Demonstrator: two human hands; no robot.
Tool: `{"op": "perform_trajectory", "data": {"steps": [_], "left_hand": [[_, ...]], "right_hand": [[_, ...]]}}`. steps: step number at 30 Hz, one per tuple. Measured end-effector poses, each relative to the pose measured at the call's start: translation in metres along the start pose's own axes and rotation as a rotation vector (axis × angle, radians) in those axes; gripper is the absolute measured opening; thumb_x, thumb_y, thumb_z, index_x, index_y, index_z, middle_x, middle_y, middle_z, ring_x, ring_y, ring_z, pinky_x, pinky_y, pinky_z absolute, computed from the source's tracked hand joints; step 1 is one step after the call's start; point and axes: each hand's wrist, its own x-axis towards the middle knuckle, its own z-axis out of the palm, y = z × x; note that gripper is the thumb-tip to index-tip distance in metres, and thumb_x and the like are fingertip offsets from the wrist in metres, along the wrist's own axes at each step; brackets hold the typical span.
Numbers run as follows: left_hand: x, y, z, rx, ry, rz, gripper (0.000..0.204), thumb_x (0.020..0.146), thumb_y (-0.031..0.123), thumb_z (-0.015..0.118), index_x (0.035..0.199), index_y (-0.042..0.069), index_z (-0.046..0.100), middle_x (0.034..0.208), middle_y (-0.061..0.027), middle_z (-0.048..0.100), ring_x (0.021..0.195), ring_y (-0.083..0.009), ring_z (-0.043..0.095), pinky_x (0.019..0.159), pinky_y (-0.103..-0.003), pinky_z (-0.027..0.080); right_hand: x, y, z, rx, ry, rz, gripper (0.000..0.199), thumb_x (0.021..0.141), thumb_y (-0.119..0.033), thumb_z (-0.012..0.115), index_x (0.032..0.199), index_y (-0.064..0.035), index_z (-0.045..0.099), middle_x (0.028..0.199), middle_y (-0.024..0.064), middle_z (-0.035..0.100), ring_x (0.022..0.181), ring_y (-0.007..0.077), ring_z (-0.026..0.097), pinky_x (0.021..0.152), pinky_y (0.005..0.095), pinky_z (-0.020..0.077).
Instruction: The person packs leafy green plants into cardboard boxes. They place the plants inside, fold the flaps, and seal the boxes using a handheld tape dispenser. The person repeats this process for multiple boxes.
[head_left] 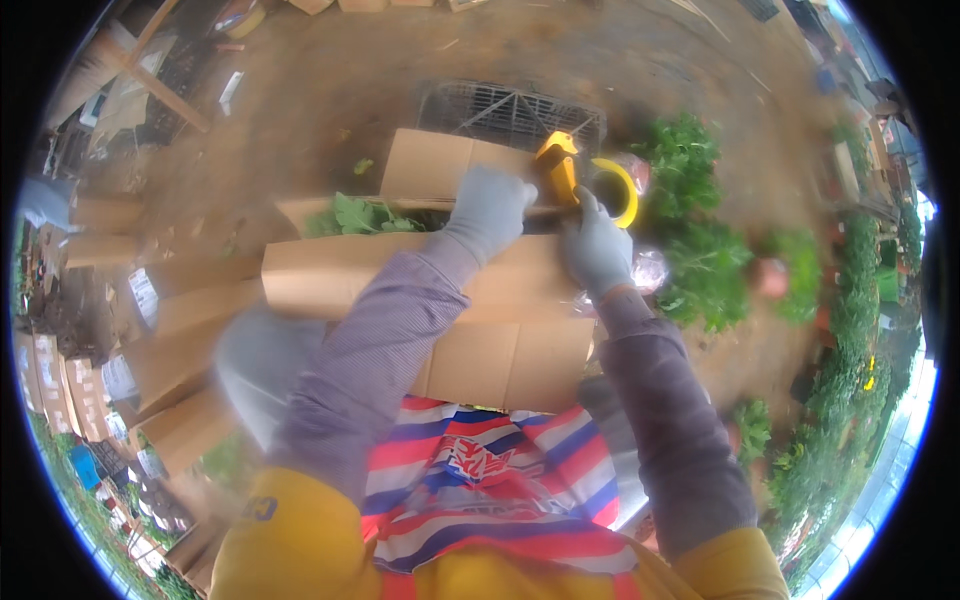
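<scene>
Sleeves (365, 350) overhang carton (515, 280): left hand (488, 212) clenched, right hand (598, 250) half curled at tape dispenser (560, 165), grips unclear.

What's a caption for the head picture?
Gloved left hand and right hand at an open cardboard box with green leaves, yellow tape dispenser nearby.

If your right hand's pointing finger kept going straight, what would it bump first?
Probably the yellow-orange tape dispenser, just beyond the right hand's fingertip. They may already be touching; depth is hard to judge here.
</scene>
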Motion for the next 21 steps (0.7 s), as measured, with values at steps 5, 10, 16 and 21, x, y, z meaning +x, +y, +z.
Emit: {"op": "perform_trajectory", "data": {"steps": [5, 10, 16, 21], "left_hand": [[-0.028, 0.032, -0.009, 0.310, -0.030, 0.020, 0.011, 0.083, 0.016, 0.060, 0.079, 0.014, 0.071, 0.076, -0.0023, 0.070, 0.076, -0.0224, 0.069, 0.072, -0.046, 0.050], [-0.071, 0.066, -0.030, 0.209, -0.011, 0.046, 0.028, 0.087, 0.024, 0.061, 0.108, 0.007, 0.066, 0.110, -0.0116, 0.064, 0.106, -0.0253, 0.061, 0.095, -0.047, 0.045], [-0.136, 0.011, -0.082, 0.146, 0.002, -0.186, 0.076, 0.071, 0.046, 0.078, 0.131, 0.003, 0.058, 0.136, -0.0134, 0.054, 0.130, -0.0318, 0.047, 0.110, -0.051, 0.035], [-0.134, -0.015, -0.092, 0.117, -0.013, -0.059, 0.092, 0.057, 0.047, 0.087, 0.133, 0.004, 0.057, 0.137, -0.0106, 0.054, 0.128, -0.0326, 0.047, 0.111, -0.050, 0.033]], "right_hand": [[-0.019, -0.005, -0.005, 0.172, 0.128, -0.190, 0.029, 0.087, -0.010, 0.056, 0.112, -0.0082, 0.070, 0.109, 0.0160, 0.069, 0.099, 0.0378, 0.066, 0.088, 0.0439, 0.0526], [-0.028, -0.007, -0.005, 0.080, 0.090, -0.168, 0.021, 0.085, -0.006, 0.055, 0.095, -0.0081, 0.074, 0.098, 0.0151, 0.071, 0.092, 0.0357, 0.067, 0.083, 0.0428, 0.0534], [-0.028, -0.002, 0.001, 0.007, 0.111, -0.163, 0.021, 0.084, -0.005, 0.054, 0.091, -0.0084, 0.073, 0.095, 0.0136, 0.071, 0.091, 0.0352, 0.066, 0.082, 0.0445, 0.0526], [-0.031, 0.000, 0.000, 0.124, 0.236, -0.265, 0.021, 0.083, -0.005, 0.054, 0.090, -0.0094, 0.073, 0.095, 0.0126, 0.070, 0.091, 0.0348, 0.066, 0.082, 0.0447, 0.0525]]}}
